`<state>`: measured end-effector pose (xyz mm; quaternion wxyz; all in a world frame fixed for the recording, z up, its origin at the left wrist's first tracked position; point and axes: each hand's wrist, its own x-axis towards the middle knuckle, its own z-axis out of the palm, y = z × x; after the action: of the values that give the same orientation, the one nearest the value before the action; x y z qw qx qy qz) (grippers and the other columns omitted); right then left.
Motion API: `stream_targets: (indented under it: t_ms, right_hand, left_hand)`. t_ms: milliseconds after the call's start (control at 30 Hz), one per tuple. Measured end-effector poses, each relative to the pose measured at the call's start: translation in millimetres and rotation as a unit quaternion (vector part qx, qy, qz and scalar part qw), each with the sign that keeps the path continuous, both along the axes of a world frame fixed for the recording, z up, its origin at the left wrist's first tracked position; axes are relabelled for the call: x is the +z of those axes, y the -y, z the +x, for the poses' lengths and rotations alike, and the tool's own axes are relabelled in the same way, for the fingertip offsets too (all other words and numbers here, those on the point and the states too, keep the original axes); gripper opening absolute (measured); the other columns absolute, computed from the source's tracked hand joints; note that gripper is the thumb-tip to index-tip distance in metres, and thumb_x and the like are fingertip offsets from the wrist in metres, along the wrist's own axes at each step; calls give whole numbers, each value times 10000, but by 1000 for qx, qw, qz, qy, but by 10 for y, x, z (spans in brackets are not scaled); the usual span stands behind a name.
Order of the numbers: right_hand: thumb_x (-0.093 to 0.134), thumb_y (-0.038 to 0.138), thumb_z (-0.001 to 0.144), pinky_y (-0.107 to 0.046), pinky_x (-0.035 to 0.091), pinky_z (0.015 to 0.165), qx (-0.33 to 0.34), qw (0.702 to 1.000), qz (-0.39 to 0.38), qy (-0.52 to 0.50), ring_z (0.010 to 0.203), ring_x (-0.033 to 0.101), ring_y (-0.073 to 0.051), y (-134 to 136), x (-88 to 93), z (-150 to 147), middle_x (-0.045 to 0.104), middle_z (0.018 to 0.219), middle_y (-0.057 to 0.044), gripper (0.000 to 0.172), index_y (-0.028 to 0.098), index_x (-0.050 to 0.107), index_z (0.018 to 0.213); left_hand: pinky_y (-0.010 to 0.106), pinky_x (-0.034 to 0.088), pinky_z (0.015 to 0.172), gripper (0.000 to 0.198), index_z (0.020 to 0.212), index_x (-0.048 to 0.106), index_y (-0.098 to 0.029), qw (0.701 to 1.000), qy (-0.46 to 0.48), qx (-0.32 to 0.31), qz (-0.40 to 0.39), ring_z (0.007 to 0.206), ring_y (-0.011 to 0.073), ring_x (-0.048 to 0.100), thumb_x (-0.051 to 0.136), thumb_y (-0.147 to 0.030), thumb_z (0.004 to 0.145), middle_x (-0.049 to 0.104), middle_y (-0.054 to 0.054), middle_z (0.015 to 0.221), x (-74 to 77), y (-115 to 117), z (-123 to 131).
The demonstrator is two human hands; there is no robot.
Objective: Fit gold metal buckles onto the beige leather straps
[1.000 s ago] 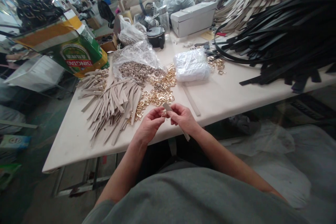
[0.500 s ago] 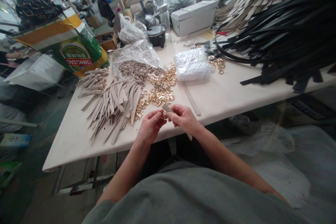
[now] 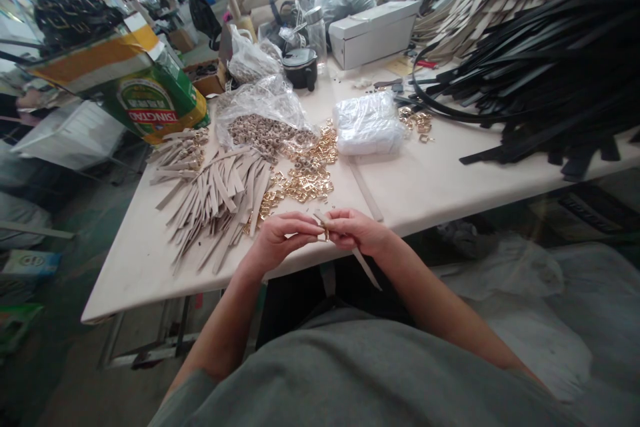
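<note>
Near the table's front edge, my right hand (image 3: pixel 360 230) pinches a beige strap (image 3: pixel 367 268). One end of the strap pokes out above the fingers and its tail hangs down past the edge. A small gold buckle (image 3: pixel 327 233) sits at the strap between my two hands. My left hand (image 3: pixel 286 235) is closed at the fingertips on the buckle; its thumb is partly hidden. Just beyond lie loose gold buckles (image 3: pixel 305 183) in a heap. To their left, many beige straps (image 3: pixel 220 193) are piled up.
A clear bag of small beige loops (image 3: pixel 260 130) lies behind the buckles. Right of it are a plastic-wrapped bundle (image 3: pixel 367 123) and a single strap (image 3: pixel 367 190). Black straps (image 3: pixel 545 73) cover the right side. A green carton (image 3: pixel 155 103), a black lidded pot (image 3: pixel 300 67) and a white box (image 3: pixel 373 33) stand farther back.
My left hand has shifted slightly left and its fingers have straightened. The strap end has turned in my right fingers, the buckle shows more plainly, and more of the tail hangs down.
</note>
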<state>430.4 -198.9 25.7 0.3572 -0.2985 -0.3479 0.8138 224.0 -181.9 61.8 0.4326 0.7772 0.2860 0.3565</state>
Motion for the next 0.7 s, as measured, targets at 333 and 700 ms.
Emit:
stream_targets:
  t_ms: [333,700]
  right_hand:
    - [554,412,904,-217,362,475,-204,926,198,247,482,486,-77,171,94,-64,604,682,22,258,191,597,778]
    - [513,251,940,-265,360,629,-200,776,373,468,614,545,-139,242,101,-202,598,651,3,229,206,532,716]
  left_hand:
    - [310,560,763,206,850,797,-182,946,114,264,-149,793,187,709,794,-367,760,783,69,839,-226,-42,111]
    - [301,549,775,143,820,812,-220,949,113,249,-160,782,171,690,816,-325,723,775,49,838,-211,89,152]
